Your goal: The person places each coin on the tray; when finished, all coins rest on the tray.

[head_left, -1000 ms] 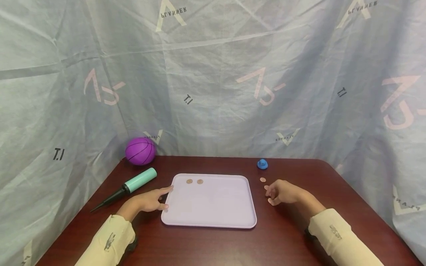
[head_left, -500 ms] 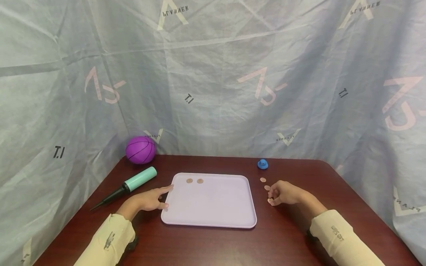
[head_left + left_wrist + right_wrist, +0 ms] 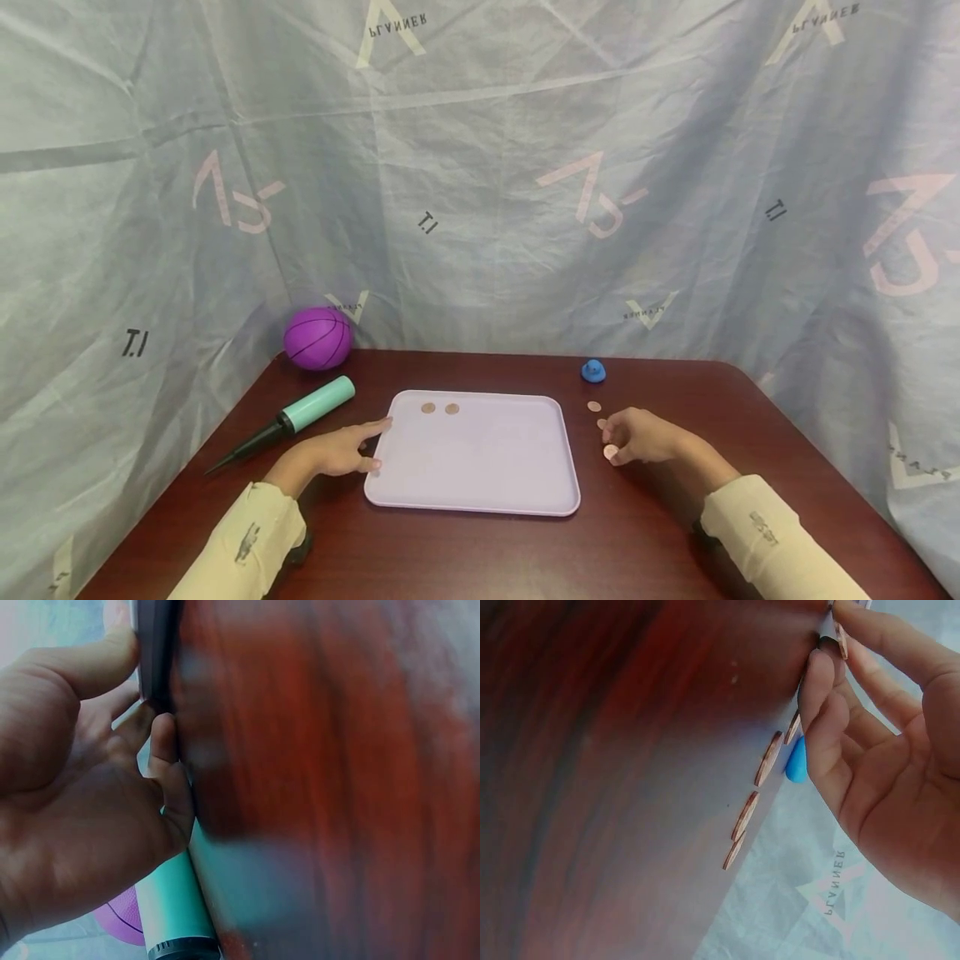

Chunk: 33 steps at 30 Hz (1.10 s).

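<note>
- Copper-coloured round coin [image 3: 611,452] now shows just below the right hand [image 3: 637,435], whose curled fingertips have drawn back slightly and touch or pinch its edge; I cannot tell if it is lifted.
- Two like coins [image 3: 439,408] lie unchanged on the pale lilac plastic tray [image 3: 480,492].
- Left hand [image 3: 333,454] stays flat, fingers straight against the tray's left rim on the dark red wooden counter [image 3: 480,558].
- Judging by this, the pick-up has barely begun.

Table [image 3: 330,750] blurred at left wrist, pump [image 3: 172,915] cut off below, coins [image 3: 767,759] edge-on, faces unreadable
</note>
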Each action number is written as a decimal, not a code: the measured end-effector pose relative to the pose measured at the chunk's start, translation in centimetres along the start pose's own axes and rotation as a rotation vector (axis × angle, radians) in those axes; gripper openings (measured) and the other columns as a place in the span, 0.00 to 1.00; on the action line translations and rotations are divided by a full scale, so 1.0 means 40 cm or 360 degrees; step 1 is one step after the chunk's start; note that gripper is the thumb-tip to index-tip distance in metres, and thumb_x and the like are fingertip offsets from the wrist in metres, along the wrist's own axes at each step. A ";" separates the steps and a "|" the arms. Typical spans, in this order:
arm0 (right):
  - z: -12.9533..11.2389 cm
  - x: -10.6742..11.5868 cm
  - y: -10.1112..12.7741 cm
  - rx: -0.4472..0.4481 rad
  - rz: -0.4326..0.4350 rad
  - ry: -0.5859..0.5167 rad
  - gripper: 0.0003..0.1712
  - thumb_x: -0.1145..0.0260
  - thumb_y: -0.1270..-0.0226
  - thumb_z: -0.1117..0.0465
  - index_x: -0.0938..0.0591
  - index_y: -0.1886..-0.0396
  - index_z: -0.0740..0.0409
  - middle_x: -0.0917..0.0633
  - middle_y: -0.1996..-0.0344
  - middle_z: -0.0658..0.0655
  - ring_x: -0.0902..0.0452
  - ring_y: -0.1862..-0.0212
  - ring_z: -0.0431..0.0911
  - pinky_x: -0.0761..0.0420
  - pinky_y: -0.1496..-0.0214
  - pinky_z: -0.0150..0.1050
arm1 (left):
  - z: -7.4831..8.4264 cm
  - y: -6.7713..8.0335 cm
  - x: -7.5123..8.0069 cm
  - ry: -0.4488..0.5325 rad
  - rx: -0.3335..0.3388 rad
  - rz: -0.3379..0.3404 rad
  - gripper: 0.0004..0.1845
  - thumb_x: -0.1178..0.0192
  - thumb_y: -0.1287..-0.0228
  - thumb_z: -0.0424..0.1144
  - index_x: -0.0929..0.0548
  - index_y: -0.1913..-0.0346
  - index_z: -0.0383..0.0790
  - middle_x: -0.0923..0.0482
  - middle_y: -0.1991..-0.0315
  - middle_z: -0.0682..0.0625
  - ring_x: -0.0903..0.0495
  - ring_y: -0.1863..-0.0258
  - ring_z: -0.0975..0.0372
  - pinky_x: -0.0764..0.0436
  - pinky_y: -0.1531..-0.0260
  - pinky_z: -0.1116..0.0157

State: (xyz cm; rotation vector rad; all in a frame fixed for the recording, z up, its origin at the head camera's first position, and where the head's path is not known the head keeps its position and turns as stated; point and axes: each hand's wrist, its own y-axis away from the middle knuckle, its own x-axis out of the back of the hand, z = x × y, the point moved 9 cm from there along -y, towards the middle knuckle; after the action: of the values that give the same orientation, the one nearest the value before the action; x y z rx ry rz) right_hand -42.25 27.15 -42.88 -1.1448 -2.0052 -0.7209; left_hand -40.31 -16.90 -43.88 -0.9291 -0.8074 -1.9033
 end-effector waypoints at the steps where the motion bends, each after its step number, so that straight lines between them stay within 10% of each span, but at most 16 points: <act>1: -0.001 0.000 0.001 -0.0002 -0.0003 0.0010 0.14 0.21 0.49 0.65 0.18 0.64 0.57 0.17 0.73 0.50 0.26 0.76 0.43 0.23 0.78 0.39 | 0.002 0.001 0.000 -0.0003 -0.0005 -0.0002 0.42 0.32 0.37 0.41 0.40 0.23 0.40 0.40 0.27 0.34 0.41 0.28 0.39 0.41 0.32 0.39; 23: -0.072 0.028 -0.032 0.0163 0.0177 0.0246 0.07 0.22 0.47 0.59 0.14 0.70 0.52 0.12 0.62 0.58 0.20 0.64 0.44 0.22 0.67 0.35 | 0.007 0.003 -0.001 -0.0008 -0.0024 0.0008 0.42 0.32 0.37 0.40 0.40 0.23 0.40 0.40 0.27 0.33 0.42 0.28 0.38 0.42 0.32 0.40; 33: -0.112 0.031 -0.076 0.0087 0.0334 0.0104 0.10 0.23 0.43 0.59 0.14 0.64 0.56 0.17 0.74 0.48 0.27 0.81 0.41 0.23 0.79 0.38 | -0.003 0.000 -0.004 -0.0017 0.0040 -0.0003 0.42 0.33 0.36 0.41 0.41 0.23 0.42 0.40 0.27 0.34 0.42 0.28 0.40 0.42 0.31 0.40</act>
State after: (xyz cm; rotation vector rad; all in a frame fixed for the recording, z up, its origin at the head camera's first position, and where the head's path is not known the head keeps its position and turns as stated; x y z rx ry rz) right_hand -44.04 23.05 -39.59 -1.2605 -1.8071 -0.5855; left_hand -40.28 -16.94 -44.08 -0.9242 -0.8373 -1.8871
